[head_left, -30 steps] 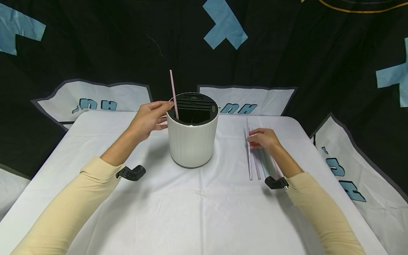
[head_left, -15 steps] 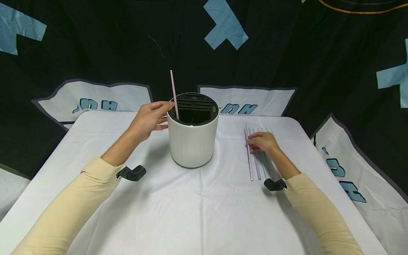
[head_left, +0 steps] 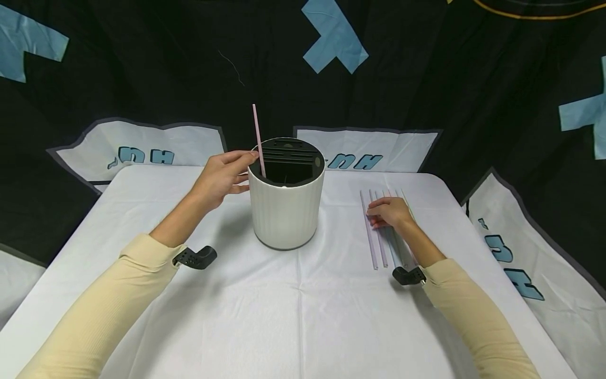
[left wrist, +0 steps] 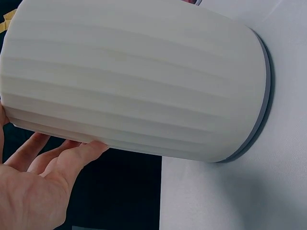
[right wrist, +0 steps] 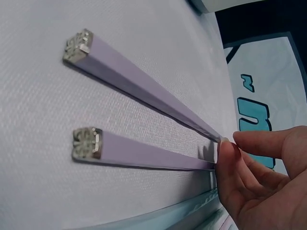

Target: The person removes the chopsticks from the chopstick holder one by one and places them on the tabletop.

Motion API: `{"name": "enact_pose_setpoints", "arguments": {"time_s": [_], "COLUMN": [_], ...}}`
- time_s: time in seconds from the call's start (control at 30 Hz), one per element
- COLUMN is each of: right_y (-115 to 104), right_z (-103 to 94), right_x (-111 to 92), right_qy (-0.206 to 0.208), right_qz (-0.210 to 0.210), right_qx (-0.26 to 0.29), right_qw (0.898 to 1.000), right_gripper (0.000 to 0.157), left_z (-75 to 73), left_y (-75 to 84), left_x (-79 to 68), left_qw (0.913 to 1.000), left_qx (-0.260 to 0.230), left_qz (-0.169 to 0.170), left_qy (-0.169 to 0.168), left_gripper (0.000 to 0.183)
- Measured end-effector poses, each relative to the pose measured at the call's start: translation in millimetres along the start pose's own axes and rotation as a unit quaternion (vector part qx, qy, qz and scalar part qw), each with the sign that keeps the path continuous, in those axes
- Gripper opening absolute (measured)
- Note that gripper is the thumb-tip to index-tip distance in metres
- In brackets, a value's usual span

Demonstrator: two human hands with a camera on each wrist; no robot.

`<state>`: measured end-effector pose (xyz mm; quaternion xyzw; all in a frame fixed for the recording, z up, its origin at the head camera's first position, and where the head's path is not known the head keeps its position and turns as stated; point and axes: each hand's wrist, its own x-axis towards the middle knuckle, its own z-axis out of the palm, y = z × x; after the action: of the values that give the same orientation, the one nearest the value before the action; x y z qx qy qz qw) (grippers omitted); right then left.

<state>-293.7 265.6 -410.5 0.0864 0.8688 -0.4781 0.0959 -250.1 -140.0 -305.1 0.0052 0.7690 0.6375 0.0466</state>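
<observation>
In the head view, a white ribbed container (head_left: 284,216) with a black slotted top (head_left: 291,155) stands upright on the table. A pink chopstick (head_left: 257,129) leans in its left side. My left hand (head_left: 220,176) touches the container's upper left wall and rim, its fingers fairly straight, one fingertip beside the pink chopstick; the left wrist view shows this hand (left wrist: 53,177) against the wall. To the right, my right hand (head_left: 390,211) pinches a purple chopstick (head_left: 371,245) between thumb and index finger near its far end. That chopstick (right wrist: 144,86) lies on the cloth, its metal-capped end towards the wrist camera.
Beside it lies a second purple chopstick (head_left: 381,250), roughly parallel. Several more chopsticks, pale blue (right wrist: 158,215) and pink, lie partly under the right hand. White cloth (head_left: 265,316) covers the table; a black curtain (head_left: 165,63) hangs behind.
The leftmost purple chopstick has come down flat onto the table and its far end has shifted slightly left. My right hand has lowered a little towards me. My left hand has stayed still.
</observation>
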Motion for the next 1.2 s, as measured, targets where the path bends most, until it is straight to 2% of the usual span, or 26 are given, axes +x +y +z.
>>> {"name": "enact_pose_setpoints", "arguments": {"time_s": [0.17, 0.3, 0.47, 0.73, 0.93, 1.2], "right_y": [-6.0, -23.1, -62.8, -143.9, -190.3, -230.4], "right_z": [-3.8, -11.1, -19.8, -21.1, -5.1, 38.3], "right_x": [-5.2, -11.5, -22.2, -51.7, -73.7, -86.9], "right_qy": [-0.003, -0.008, -0.008, -0.017, -0.022, -0.062], "right_qz": [0.006, -0.013, -0.060, -0.132, -0.182, -0.212], "right_qx": [0.000, 0.008, 0.003, 0.021, 0.003, 0.007], "right_qw": [1.000, 1.000, 0.998, 0.991, 0.983, 0.975], "right_gripper": [0.035, 0.035, 0.036, 0.032, 0.029, 0.020], "left_z": [-0.1, -0.3, -0.7, -0.8, -0.1, 0.0], "left_y": [-0.8, -1.2, -1.1, -0.9, -1.4, -0.4], "left_x": [0.2, 0.1, 0.2, 0.1, 0.5, 0.8], "left_qw": [1.0000, 1.0000, 1.0000, 1.0000, 1.0000, 1.0000], "left_qx": [-0.001, -0.002, -0.001, 0.003, 0.002, -0.004], "left_qz": [0.001, 0.001, 0.000, -0.001, -0.001, -0.002], "left_qy": [-0.002, -0.003, -0.002, 0.001, 0.002, -0.001], "left_gripper": [0.053, 0.052, 0.053, 0.053, 0.053, 0.054]}}
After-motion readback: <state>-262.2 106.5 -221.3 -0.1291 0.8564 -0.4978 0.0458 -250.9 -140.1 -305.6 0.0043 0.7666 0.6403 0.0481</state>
